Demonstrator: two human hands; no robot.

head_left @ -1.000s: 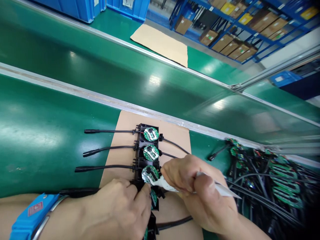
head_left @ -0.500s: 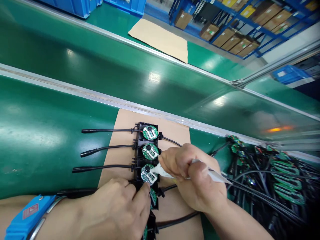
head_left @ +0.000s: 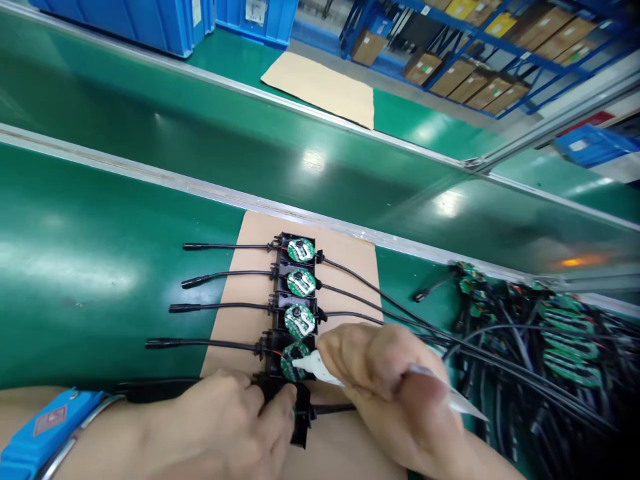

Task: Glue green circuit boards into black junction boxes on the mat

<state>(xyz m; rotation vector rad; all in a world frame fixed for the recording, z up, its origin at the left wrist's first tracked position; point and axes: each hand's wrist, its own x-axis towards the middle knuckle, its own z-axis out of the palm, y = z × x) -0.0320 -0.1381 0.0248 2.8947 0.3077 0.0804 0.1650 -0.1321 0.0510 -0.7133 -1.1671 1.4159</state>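
My right hand (head_left: 400, 393) is closed around a white squeeze tube (head_left: 320, 369). Its nozzle tip rests on or just over a round green circuit board (head_left: 290, 363) seated in a black plastic housing. Farther up the row, three more boards, such as the topmost board (head_left: 301, 250), carry white paste in a looping line. My left hand (head_left: 235, 423) grips the black plastic housing (head_left: 300, 423) at the near end, its fingers covering most of it. Short black cables (head_left: 215, 307) with plugs leave the housings on the left; longer ones run off right.
Cardboard (head_left: 240, 280) lies under the row on the green bench (head_left: 100, 280). At right sits a heap of boards and cables (head_left: 540, 360). Behind a metal-framed partition are another cardboard sheet (head_left: 320, 87), blue bins (head_left: 150, 23) and shelves of boxes. A blue wrist strap (head_left: 50, 423) circles my left wrist.
The tube's nozzle has gone from the third board to the one nearer me. The third board now sits clear of it with its paste line. The housing row appears farther up the view.
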